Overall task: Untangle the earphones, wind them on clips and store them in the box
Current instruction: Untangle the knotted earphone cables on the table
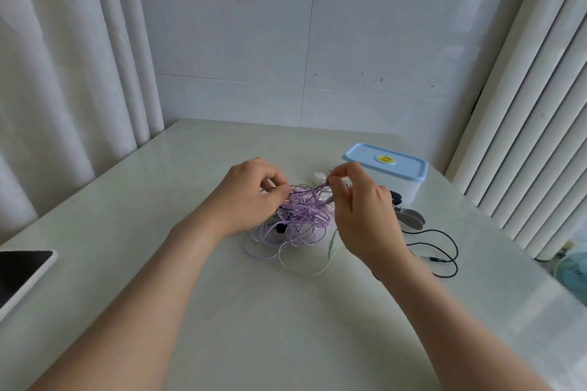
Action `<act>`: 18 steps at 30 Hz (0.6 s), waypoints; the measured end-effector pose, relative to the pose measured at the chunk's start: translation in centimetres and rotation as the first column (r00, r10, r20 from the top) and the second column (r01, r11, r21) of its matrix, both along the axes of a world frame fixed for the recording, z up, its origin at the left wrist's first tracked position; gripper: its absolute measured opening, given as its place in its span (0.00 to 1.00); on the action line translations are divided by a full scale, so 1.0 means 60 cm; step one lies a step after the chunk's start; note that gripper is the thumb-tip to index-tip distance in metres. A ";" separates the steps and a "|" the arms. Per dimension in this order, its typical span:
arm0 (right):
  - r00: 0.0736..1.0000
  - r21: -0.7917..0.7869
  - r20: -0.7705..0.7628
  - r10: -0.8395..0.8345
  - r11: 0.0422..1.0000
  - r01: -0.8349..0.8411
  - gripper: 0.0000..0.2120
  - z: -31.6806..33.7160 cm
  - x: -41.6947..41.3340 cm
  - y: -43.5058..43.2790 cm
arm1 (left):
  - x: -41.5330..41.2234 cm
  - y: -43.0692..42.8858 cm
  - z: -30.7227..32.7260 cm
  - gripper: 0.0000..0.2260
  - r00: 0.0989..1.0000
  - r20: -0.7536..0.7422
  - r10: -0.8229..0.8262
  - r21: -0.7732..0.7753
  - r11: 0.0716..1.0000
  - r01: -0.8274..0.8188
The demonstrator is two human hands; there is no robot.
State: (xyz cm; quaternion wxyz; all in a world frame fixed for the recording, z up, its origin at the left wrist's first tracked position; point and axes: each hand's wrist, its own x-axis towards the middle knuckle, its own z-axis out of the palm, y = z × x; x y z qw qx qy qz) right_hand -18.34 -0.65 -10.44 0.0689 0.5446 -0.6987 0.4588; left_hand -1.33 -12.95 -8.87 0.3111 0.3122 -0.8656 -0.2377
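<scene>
Only label: a yellow oval sticker (385,159) on the blue lid (403,168) of the box (398,189); its print is too small to read. The box is at the table's (158,263) far right with the lid on, long axis roughly left-right.

The purple earphones (298,222) are a loose tangle at table centre between both hands, with no clear axis. A few strands are drawn taut left-right near the top. A white cable (301,268) loops out toward the near side. A black cable (449,251) lies to the right, its jack (428,259) pointing left.

The left hand (251,197) has curled fingers pinching purple strands. The right hand (365,216) pinches a purple strand between thumb and forefinger, raised just above the tangle.

Grey oval clips (413,219) lie just in front of the box. A small white item (318,176) sits behind the tangle. A dark screen (19,273) is at the left edge.
</scene>
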 end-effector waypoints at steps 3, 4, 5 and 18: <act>0.999 -0.004 -0.042 -0.027 1.000 0.027 0.05 0.000 -0.006 0.000 | 0.001 -0.004 -0.001 0.06 0.997 -0.077 0.022 -0.047 0.999 -0.025; 0.996 -0.006 -0.071 -0.054 0.999 0.054 0.05 -0.001 -0.007 0.000 | 0.001 -0.004 0.000 0.06 0.995 -0.103 0.018 -0.064 0.998 -0.025; 0.991 -0.015 -0.103 -0.082 0.997 0.081 0.05 -0.002 -0.008 0.001 | 0.000 -0.003 0.001 0.06 0.991 -0.131 0.005 -0.074 0.997 -0.015; 0.998 -0.053 -0.045 0.048 0.997 -0.050 0.08 -0.007 0.004 -0.004 | -0.006 0.000 0.003 0.06 0.944 -0.299 -0.136 0.120 0.977 0.178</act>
